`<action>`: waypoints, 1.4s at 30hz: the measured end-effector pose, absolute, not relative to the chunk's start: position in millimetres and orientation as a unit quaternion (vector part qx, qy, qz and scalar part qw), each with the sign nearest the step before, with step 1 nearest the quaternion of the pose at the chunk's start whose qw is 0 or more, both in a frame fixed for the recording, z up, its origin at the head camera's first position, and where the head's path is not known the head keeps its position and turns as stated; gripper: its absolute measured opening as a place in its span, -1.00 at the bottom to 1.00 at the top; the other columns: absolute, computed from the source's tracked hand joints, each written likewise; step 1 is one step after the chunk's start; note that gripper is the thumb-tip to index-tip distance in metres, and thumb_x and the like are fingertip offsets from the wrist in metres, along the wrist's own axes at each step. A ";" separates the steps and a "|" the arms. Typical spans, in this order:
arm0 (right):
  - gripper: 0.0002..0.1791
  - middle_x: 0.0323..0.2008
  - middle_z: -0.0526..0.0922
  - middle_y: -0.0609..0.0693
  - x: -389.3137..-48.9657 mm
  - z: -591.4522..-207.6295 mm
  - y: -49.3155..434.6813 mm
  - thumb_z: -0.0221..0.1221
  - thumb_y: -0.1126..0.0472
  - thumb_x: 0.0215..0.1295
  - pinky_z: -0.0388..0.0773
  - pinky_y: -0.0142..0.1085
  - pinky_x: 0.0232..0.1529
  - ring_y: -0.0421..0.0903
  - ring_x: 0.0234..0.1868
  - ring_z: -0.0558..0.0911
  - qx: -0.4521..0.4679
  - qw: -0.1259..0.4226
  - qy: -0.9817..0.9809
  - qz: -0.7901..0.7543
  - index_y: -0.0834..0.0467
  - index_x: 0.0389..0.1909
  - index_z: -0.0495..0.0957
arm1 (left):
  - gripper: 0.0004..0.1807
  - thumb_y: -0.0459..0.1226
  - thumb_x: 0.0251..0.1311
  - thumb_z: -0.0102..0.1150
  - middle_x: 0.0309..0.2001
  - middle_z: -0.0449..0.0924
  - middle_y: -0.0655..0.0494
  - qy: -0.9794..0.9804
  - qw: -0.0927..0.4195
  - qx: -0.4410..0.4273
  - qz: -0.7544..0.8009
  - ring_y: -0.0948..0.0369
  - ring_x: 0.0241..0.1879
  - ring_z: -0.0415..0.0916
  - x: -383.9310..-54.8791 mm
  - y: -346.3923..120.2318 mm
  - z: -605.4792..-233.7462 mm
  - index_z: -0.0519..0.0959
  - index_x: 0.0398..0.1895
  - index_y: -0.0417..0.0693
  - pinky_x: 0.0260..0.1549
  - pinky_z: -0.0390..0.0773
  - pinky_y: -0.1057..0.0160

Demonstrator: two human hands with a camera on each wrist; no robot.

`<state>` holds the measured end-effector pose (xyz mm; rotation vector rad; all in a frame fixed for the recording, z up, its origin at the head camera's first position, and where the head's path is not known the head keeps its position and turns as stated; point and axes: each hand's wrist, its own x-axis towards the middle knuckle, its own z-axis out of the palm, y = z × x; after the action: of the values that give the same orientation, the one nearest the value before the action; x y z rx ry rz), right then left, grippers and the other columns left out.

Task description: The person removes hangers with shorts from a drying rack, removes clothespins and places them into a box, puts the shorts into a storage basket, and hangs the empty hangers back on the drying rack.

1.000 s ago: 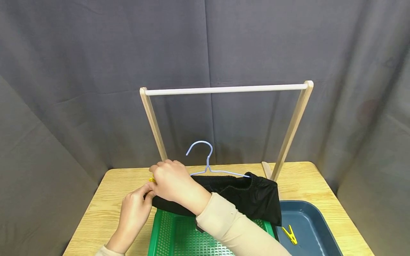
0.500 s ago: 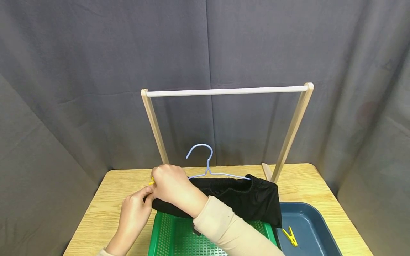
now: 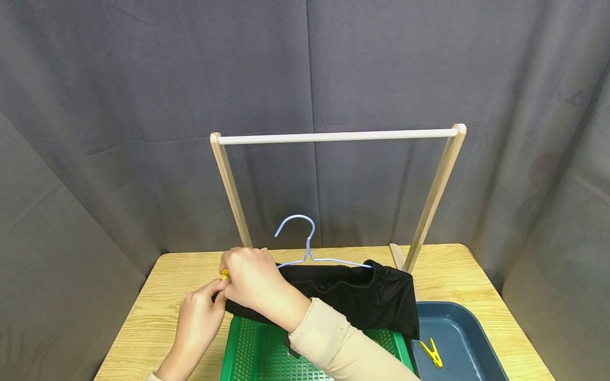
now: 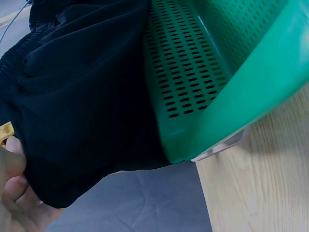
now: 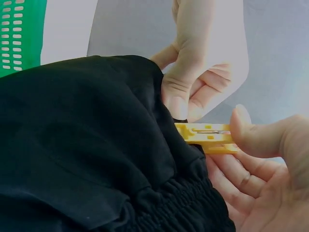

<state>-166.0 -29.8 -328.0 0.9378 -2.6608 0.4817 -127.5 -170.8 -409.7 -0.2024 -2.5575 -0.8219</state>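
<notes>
Black garment, apparently shorts with an elastic waist [image 3: 386, 299], lies over the green basket, and a pale blue hanger [image 3: 308, 248] runs along its waistband. At the garment's left edge, a yellow clothespin [image 5: 207, 135] sits with its tip against the black cloth. My right hand [image 3: 254, 283] pinches the clothespin between thumb and fingers; the right wrist view shows this closely. Right beside it, my left hand [image 3: 197, 320] pinches the edge of the cloth. In the head view my right hand covers the hanger's left end and most of the clothespin.
Under the garment stands a green perforated basket [image 3: 232, 349]. To its right, a blue tray [image 3: 459, 323] holds another yellow clothespin [image 3: 431, 353]. Behind them rises a wooden rack with a white bar [image 3: 338, 136]. Everything is on a wooden table [image 3: 147, 301], with grey curtains [image 3: 267, 69] around.
Both hands stay at the garment's left edge, and the right hand has shifted very slightly left with the clothespin. The hanger's hook has also moved slightly left.
</notes>
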 end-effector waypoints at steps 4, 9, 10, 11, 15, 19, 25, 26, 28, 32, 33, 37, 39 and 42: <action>-0.81 -0.46 0.62 -0.24 -165.2 -327.8 -29.0 0.48 0.18 -0.11 0.55 -0.19 -0.37 -0.23 -0.48 0.61 0.325 0.152 -0.917 0.172 -0.01 -0.44 0.67 | -0.83 -0.52 0.11 0.31 -0.74 0.31 0.25 -0.926 0.219 -0.070 -0.298 0.40 -0.80 0.00 -126.6 -170.9 -410.5 0.73 -0.23 -0.21 -0.78 0.16 0.38; -0.82 -0.47 0.60 -0.27 -163.0 -322.8 -28.5 0.43 0.23 -0.11 0.44 -0.34 -0.50 -0.23 -0.48 0.61 0.331 0.172 -0.909 0.186 -0.03 -0.45 0.66 | -0.81 -0.51 0.15 0.29 -0.74 0.27 0.24 -0.928 0.211 -0.070 -0.300 0.38 -0.78 0.02 -124.9 -170.4 -411.1 0.71 -0.15 -0.31 -0.76 0.17 0.36; -0.83 -0.47 0.60 -0.27 -162.0 -321.3 -28.4 0.42 0.24 -0.10 0.43 -0.34 -0.51 -0.23 -0.48 0.60 0.332 0.175 -0.908 0.188 -0.03 -0.45 0.66 | -0.83 -0.51 0.15 0.28 -0.74 0.19 0.26 -0.928 0.211 -0.070 -0.299 0.37 -0.77 0.02 -124.8 -170.4 -411.2 0.72 -0.18 -0.30 -0.75 0.16 0.36; -0.83 -0.47 0.60 -0.27 -160.8 -319.6 -28.2 0.41 0.25 -0.09 0.42 -0.35 -0.52 -0.23 -0.48 0.60 0.333 0.177 -0.907 0.188 -0.03 -0.45 0.65 | -0.84 -0.52 0.15 0.27 -0.74 0.15 0.27 -0.928 0.213 -0.070 -0.298 0.37 -0.76 0.01 -124.6 -170.6 -411.3 0.72 -0.20 -0.29 -0.75 0.15 0.36; -0.81 -0.45 0.60 -0.26 -155.3 -313.3 -27.6 0.41 0.26 -0.11 0.38 -0.35 -0.54 -0.24 -0.47 0.60 0.334 0.176 -0.908 0.184 -0.03 -0.42 0.67 | -0.82 -0.58 0.13 0.21 -0.74 0.12 0.30 -0.926 0.222 -0.072 -0.297 0.39 -0.75 -0.01 -124.7 -171.8 -411.9 0.70 -0.30 -0.21 -0.76 0.13 0.38; -0.75 -0.41 0.62 -0.25 -149.7 -308.3 -27.4 0.43 0.23 -0.14 0.45 -0.28 -0.46 -0.26 -0.43 0.59 0.334 0.165 -0.911 0.178 -0.02 -0.36 0.68 | -0.75 -0.64 0.04 0.15 -0.74 0.12 0.30 -0.928 0.215 -0.071 -0.298 0.40 -0.75 -0.01 -124.6 -172.6 -412.1 0.65 -0.41 -0.14 -0.75 0.11 0.40; -0.72 -0.40 0.61 -0.23 -141.0 -305.3 -21.7 0.40 0.25 -0.14 0.50 -0.31 -0.42 -0.29 -0.38 0.60 0.348 0.179 -0.905 0.166 0.00 -0.31 0.67 | -0.71 -0.64 0.05 0.11 -0.75 0.12 0.27 -0.930 0.196 -0.066 -0.304 0.39 -0.77 -0.01 -123.7 -172.4 -411.4 0.50 -0.56 -0.08 -0.76 0.08 0.42; -0.72 -0.39 0.62 -0.22 -139.6 -305.3 -19.8 0.38 0.28 -0.13 0.51 -0.33 -0.41 -0.29 -0.36 0.60 0.352 0.187 -0.902 0.164 0.01 -0.30 0.67 | -0.72 -0.63 0.08 0.11 -0.76 0.13 0.27 -0.930 0.191 -0.064 -0.307 0.38 -0.78 0.00 -123.8 -172.5 -411.2 0.50 -0.56 -0.07 -0.77 0.09 0.43; -0.71 -0.37 0.63 -0.21 -137.0 -306.2 -15.9 0.34 0.32 -0.12 0.51 -0.37 -0.41 -0.28 -0.34 0.61 0.362 0.206 -0.894 0.163 0.03 -0.29 0.66 | -0.75 -0.59 0.14 0.10 -0.76 0.17 0.27 -0.931 0.182 -0.057 -0.313 0.37 -0.80 0.03 -124.1 -172.9 -411.2 0.54 -0.52 -0.09 -0.79 0.10 0.42; -0.72 -0.32 0.65 -0.20 -130.7 -306.3 -6.8 0.32 0.35 -0.08 0.55 -0.39 -0.34 -0.25 -0.29 0.63 0.376 0.238 -0.880 0.163 0.06 -0.27 0.65 | -0.85 -0.52 0.21 0.19 -0.74 0.27 0.27 -0.929 0.186 -0.055 -0.317 0.36 -0.79 0.08 -124.8 -173.2 -412.9 0.69 -0.33 -0.15 -0.78 0.17 0.39; -0.72 -0.32 0.66 -0.20 -129.4 -306.6 -4.2 0.33 0.34 -0.07 0.55 -0.40 -0.35 -0.24 -0.27 0.63 0.380 0.242 -0.877 0.166 0.06 -0.27 0.65 | -0.88 -0.49 0.22 0.23 -0.73 0.32 0.26 -0.928 0.191 -0.056 -0.316 0.36 -0.78 0.09 -125.0 -173.0 -413.4 0.71 -0.29 -0.15 -0.76 0.20 0.38; -0.72 -0.29 0.67 -0.17 -125.8 -308.7 6.5 0.41 0.28 0.01 0.57 -0.39 -0.18 -0.21 -0.23 0.64 0.396 0.259 -0.863 0.177 0.08 -0.20 0.66 | -0.92 -0.40 0.17 0.34 -0.54 0.63 0.13 -0.924 0.211 -0.057 -0.313 0.37 -0.75 0.12 -126.0 -171.2 -414.7 0.73 -0.27 -0.10 -0.68 0.29 0.34; -0.67 -0.26 0.69 -0.14 -124.8 -310.4 11.5 0.46 0.24 0.03 0.57 -0.38 -0.11 -0.21 -0.20 0.65 0.402 0.266 -0.857 0.183 0.10 -0.14 0.66 | -0.91 -0.39 0.17 0.35 -0.42 0.71 0.05 -0.923 0.212 -0.057 -0.316 0.38 -0.74 0.14 -126.4 -170.6 -414.6 0.73 -0.26 -0.11 -0.67 0.31 0.34; -0.58 -0.23 0.69 -0.11 -122.3 -310.8 19.2 0.51 0.17 0.03 0.56 -0.36 -0.06 -0.20 -0.17 0.66 0.406 0.268 -0.852 0.192 0.12 -0.07 0.64 | -0.92 -0.37 0.18 0.35 -0.36 0.73 0.01 -0.923 0.207 -0.053 -0.320 0.37 -0.73 0.18 -127.2 -170.4 -414.3 0.73 -0.26 -0.12 -0.67 0.31 0.34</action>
<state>-122.3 19.2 -310.8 1.0964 -2.2994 0.5186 -127.2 -170.4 -414.3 -0.1483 -2.5708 -0.8906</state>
